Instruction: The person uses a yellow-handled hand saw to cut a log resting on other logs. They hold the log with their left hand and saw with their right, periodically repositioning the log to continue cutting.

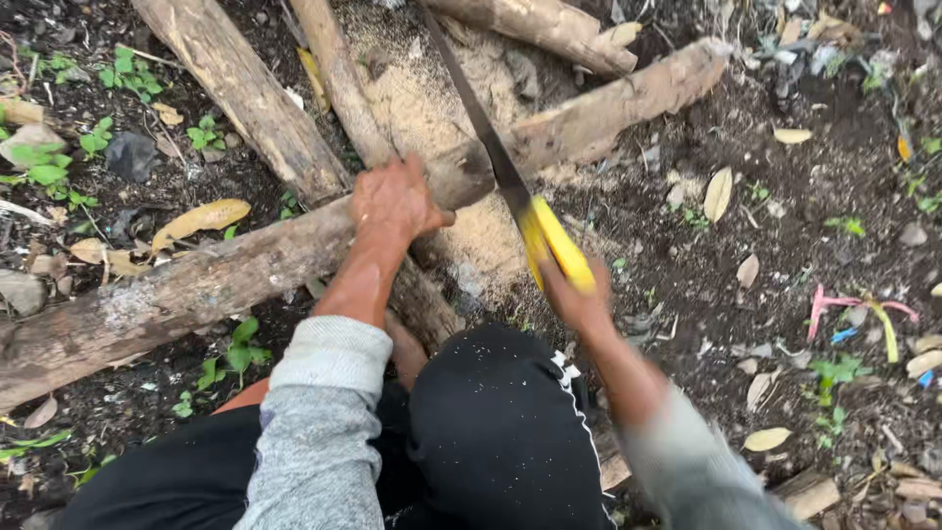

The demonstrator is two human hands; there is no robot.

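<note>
Left hand (392,204): palm down, fingers spread and pressed on the long log (196,285), steadying it just beside the cut. Right hand (574,294): closed around the yellow handle of a hand saw (515,191); the hand is blurred. Saw blade: dark, slanting up and away, its edge set into the log at the cut, right of the left hand. Log: lies across other logs (245,98) on the dirt, not parted as far as can be seen; depth of cut hidden by the blade. Sawdust (432,108): pale heap under and behind the cut, so a good deal of sawing appears done. Surroundings: dry leaves (201,221), small green weeds.
</note>
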